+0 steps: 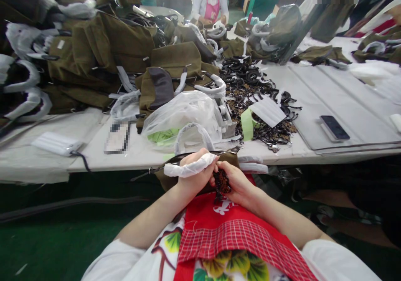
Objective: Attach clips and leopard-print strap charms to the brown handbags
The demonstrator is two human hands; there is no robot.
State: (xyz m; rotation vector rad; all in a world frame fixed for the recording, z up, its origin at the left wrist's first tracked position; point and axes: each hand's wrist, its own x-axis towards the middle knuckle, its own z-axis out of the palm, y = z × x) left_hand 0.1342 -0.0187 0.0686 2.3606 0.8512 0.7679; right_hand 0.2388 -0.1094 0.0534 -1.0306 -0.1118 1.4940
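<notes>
At the table's front edge, close to my body, is an olive-brown handbag (169, 181) with a zip along its top. One of its handles, wrapped in white material (189, 168), passes over my left hand (196, 176), whose fingers are closed at the handle's end. Against it, my right hand (238, 185) pinches a small black-and-brown patterned charm (222, 181) with dark dangling ends. Both hands' fingertips meet there, and the exact attachment point is hidden. The bag's other wrapped handle (194, 128) stands up behind my hands.
Olive bags (125, 43) are piled at the left. A clear plastic bag (184, 110) lies ahead, beside a heap of dark charms and straps (266, 135). Two phones (334, 127) and a white power bank (56, 143) rest on the table. Another person (209, 3) sits opposite.
</notes>
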